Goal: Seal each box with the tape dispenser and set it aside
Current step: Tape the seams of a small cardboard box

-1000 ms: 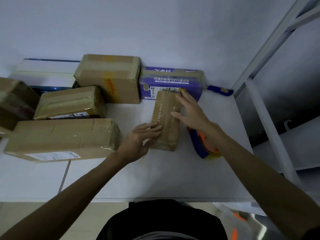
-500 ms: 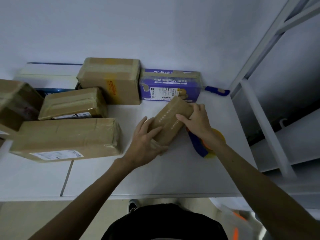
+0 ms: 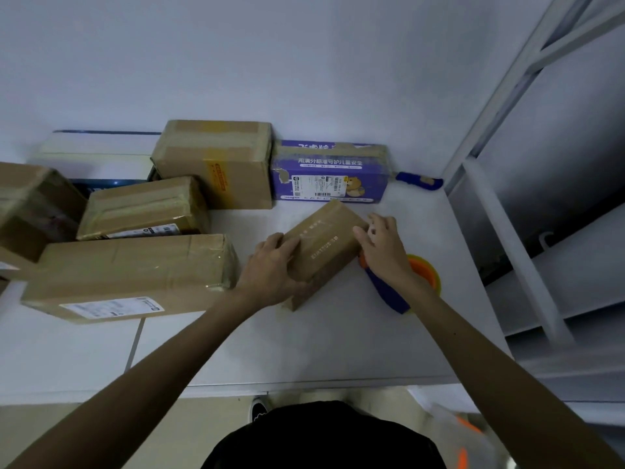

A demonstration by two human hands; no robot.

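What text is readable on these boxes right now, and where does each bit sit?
"用满分标准守护儿童安全": front of the purple box.
Large characters on its top: cut off, unreadable.
Its barcode label: too small.
Print on the small box: blurred.
White label on the long box: too small.
Yellow strip on the big box: blurred.

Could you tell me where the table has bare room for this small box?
Free: the table strip between the small box and front edge; also the corner between purple box, cutter and tape dispenser. Crowded: cartons along left and back.
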